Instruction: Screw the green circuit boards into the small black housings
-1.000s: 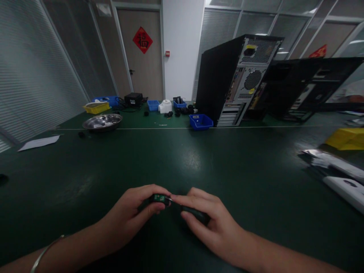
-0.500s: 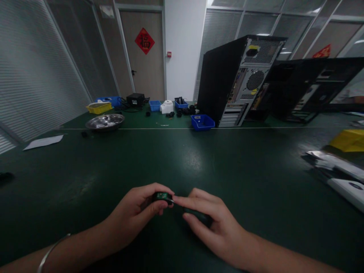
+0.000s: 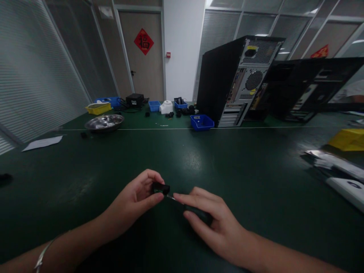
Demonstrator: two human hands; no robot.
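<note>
My left hand pinches a small black housing between thumb and fingers, just above the green tabletop. A trace of green shows on the housing's near side; most of that side is dark or behind my thumb. My right hand is closed around the dark handle of a screwdriver, with the index finger stretched along its thin metal shaft. The screwdriver's tip is close to the near right end of the housing, by my left thumb; whether they touch I cannot tell.
Across the back stand a metal bowl, a yellow tray, a blue bin, small black parts and a computer tower. Paper lies at left; a white device and a yellow bin are at right.
My left hand has tilted the housing and lifted it slightly up and left, so the green circuit board is now mostly out of sight. More of the screwdriver's shaft shows. My right hand has hardly moved.
</note>
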